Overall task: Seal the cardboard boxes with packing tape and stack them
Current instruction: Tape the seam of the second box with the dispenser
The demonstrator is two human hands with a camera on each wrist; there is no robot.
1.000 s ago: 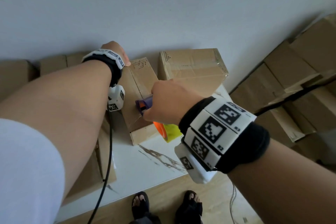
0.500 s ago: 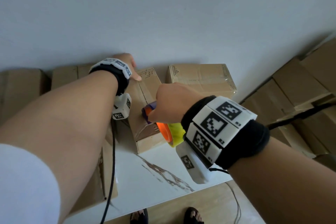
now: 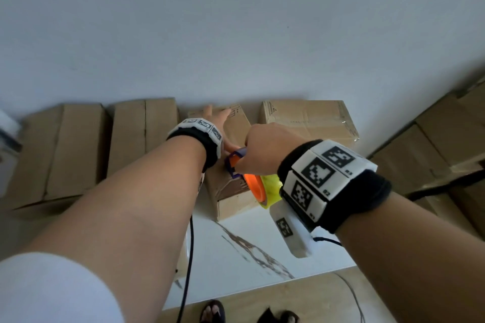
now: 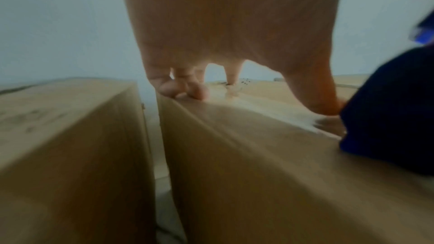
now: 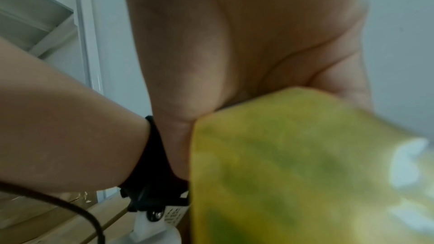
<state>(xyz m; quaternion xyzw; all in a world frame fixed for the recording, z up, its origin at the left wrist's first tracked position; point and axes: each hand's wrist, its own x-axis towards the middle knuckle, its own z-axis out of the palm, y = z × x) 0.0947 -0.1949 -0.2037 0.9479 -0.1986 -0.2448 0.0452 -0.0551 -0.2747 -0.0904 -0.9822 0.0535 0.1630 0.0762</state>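
A narrow cardboard box [image 3: 231, 194] stands on the white table [image 3: 236, 252], its top running away from me. My left hand [image 3: 216, 117] lies flat on the box's far end, fingers spread and straight; in the left wrist view the fingertips [image 4: 185, 90] press the box top [image 4: 246, 136]. My right hand [image 3: 265, 151] grips a tape dispenser [image 3: 258, 183] with a purple frame, orange hub and yellow-green roll, set on the box's top near its front end. The roll [image 5: 305, 170] fills the right wrist view below the right hand [image 5: 246, 44]. A taped box [image 3: 309, 119] stands to the right.
Closed cardboard boxes [image 3: 141, 134] line the wall at left, one close beside the worked box [image 4: 70, 146]. More boxes [image 3: 433, 149] are piled at right on the floor. A black cable [image 3: 189, 257] hangs from my left wrist. The wooden floor and my feet [image 3: 212, 313] show below the table edge.
My left hand has slid further along the box top and flattened out. The right hand with the dispenser has stayed over the box's front part. The camera has tilted up.
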